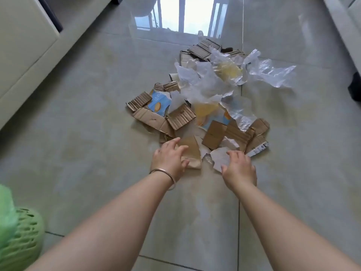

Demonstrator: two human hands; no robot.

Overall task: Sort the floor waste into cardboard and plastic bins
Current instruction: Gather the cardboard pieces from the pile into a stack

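Note:
A heap of torn brown cardboard pieces (154, 120) and crumpled clear plastic film (207, 85) lies on the tiled floor ahead of me. My left hand (170, 159), with a bangle on the wrist, rests fingers spread on a flat brown cardboard piece (192, 151) at the heap's near edge. My right hand (239, 169) reaches over a torn pale scrap (218, 157), fingers apart and touching it, not closed on it. A green mesh bin (21, 237) with a green bag stands at my lower left.
A pale sofa or cabinet (25, 45) runs along the left. Pale furniture (345, 20) edges the right, with a dark object (355, 87) below it. A blue printed carton piece (159, 103) lies in the heap. A loose clear film sheet (273, 73) spreads to the right.

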